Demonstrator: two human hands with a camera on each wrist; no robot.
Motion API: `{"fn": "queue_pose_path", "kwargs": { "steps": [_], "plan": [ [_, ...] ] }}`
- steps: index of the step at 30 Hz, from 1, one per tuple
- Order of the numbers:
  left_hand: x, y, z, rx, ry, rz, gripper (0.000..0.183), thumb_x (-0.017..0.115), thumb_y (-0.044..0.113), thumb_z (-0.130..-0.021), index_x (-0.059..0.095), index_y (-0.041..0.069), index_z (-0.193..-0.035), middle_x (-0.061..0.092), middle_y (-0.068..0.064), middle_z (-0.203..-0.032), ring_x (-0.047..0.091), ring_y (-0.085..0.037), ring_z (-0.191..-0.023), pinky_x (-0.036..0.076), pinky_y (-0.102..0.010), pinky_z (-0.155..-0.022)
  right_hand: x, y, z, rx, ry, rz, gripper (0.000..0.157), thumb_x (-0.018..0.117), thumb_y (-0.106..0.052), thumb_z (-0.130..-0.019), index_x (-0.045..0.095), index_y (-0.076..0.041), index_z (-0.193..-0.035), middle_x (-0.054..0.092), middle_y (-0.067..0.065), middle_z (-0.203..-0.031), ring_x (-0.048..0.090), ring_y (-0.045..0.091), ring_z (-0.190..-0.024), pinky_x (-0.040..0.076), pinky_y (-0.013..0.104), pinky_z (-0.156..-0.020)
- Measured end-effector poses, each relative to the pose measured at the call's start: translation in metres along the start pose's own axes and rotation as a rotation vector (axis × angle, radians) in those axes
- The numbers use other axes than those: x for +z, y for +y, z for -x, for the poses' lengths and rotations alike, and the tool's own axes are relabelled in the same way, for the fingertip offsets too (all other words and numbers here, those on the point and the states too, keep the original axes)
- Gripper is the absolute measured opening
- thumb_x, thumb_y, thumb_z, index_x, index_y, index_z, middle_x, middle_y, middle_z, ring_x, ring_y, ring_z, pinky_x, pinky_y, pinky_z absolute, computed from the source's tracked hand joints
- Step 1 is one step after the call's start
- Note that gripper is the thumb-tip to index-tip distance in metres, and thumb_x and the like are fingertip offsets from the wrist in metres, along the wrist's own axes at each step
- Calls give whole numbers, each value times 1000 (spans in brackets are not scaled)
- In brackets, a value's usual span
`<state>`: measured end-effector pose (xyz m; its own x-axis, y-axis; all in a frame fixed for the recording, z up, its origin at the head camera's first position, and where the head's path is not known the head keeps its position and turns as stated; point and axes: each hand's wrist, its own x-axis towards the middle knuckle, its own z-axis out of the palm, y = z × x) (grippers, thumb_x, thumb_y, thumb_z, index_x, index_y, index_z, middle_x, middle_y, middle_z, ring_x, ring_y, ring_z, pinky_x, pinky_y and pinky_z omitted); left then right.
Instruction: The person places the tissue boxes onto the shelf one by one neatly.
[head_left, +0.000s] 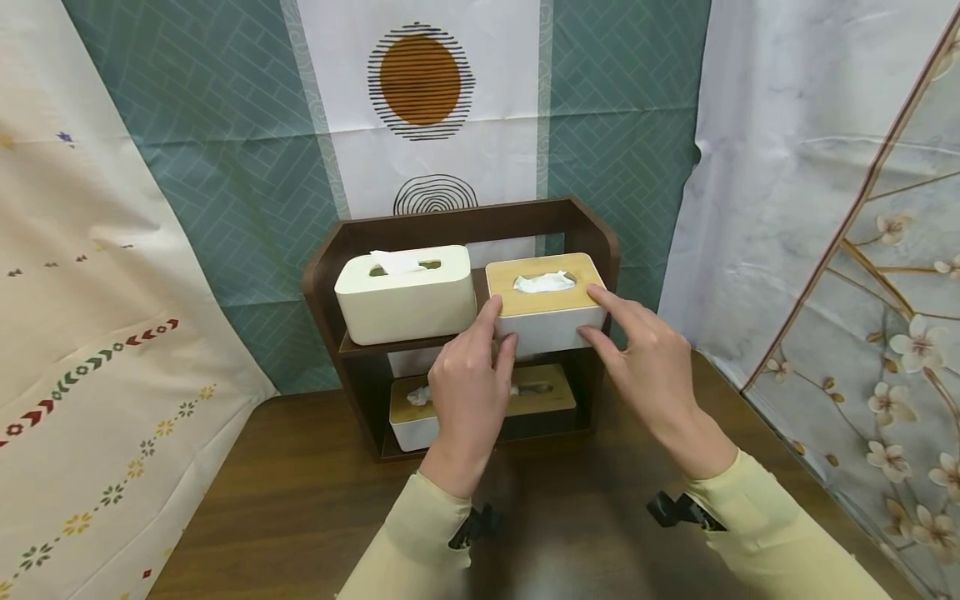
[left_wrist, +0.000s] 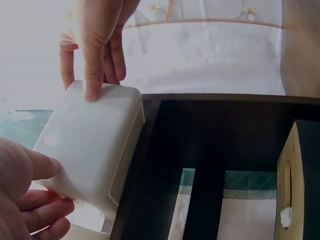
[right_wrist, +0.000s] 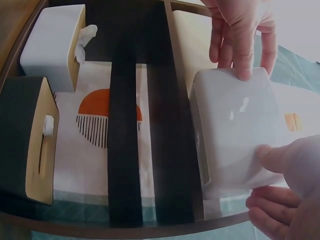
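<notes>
Both hands hold a white tissue box [head_left: 551, 329] with a wood-coloured lid, at the right end of the upper shelf. A white tissue shows in its oval slot. My left hand [head_left: 471, 379] grips the left end, thumb on the front face and fingers at the lid's edge. At the opposite end, my right hand [head_left: 652, 362] grips it the same way. In the left wrist view the box's smooth white front [left_wrist: 92, 145] stands beside the dark shelf board. To its left on the upper shelf sits a cream tissue box [head_left: 408, 308], a tissue poking out of its top.
A dark brown two-tier shelf [head_left: 450, 223] stands on a wooden table [head_left: 300, 483]. On its lower tier, partly behind my left hand, are a white tissue box [right_wrist: 50, 47] and a dark one [right_wrist: 20, 135], both with wood-coloured lids. Patterned cloths [head_left: 217, 167] hang around.
</notes>
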<state>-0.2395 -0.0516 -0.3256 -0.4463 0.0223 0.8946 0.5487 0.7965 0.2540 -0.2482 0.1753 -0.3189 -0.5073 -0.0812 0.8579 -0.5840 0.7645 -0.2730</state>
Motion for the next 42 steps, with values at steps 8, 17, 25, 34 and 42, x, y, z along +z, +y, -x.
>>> {"fn": "queue_pose_path", "kwargs": {
  "steps": [8, 17, 25, 34, 42],
  "plan": [
    [6, -7, -11, -38, -25, 28, 57, 86, 18, -100, 64, 8, -151, 78, -9, -94, 69, -25, -71, 54, -41, -55, 9, 4, -9, 37, 5, 22, 71, 94, -16, -91, 64, -16, -155, 81, 17, -117, 78, 36, -102, 57, 53, -68],
    [15, -7, -8, -100, -84, 42, 70, 82, 14, -102, 50, 6, -164, 76, -16, -135, 76, -35, -107, 64, -51, -84, 18, 7, -8, 96, -9, 40, 74, 90, -21, -96, 55, -15, -160, 82, 14, -118, 78, 36, -99, 51, 48, -60],
    [14, -6, 15, -95, -15, 75, 61, 83, 11, -101, 55, 5, -155, 62, -14, -152, 64, -35, -133, 58, -52, -105, 18, 12, 7, 163, 29, 56, 66, 93, -24, -93, 64, -12, -152, 80, 8, -121, 78, 30, -103, 50, 48, -60],
    [22, -17, 29, -192, -105, 76, 21, 75, 30, -109, 74, 9, -106, 69, -4, -91, 66, -22, -82, 55, -41, -68, 20, 19, 19, 186, 1, 121, 34, 92, -30, -94, 81, -11, -119, 79, 8, -101, 75, 29, -82, 49, 47, -54],
    [29, -24, 20, -270, -172, -2, 30, 72, 38, -110, 77, 13, -95, 65, 3, -72, 60, -18, -60, 47, -39, -55, 25, 26, 19, 192, -11, 122, 22, 90, -30, -96, 84, -12, -107, 80, 6, -95, 72, 27, -72, 47, 45, -53]
  ]
}}
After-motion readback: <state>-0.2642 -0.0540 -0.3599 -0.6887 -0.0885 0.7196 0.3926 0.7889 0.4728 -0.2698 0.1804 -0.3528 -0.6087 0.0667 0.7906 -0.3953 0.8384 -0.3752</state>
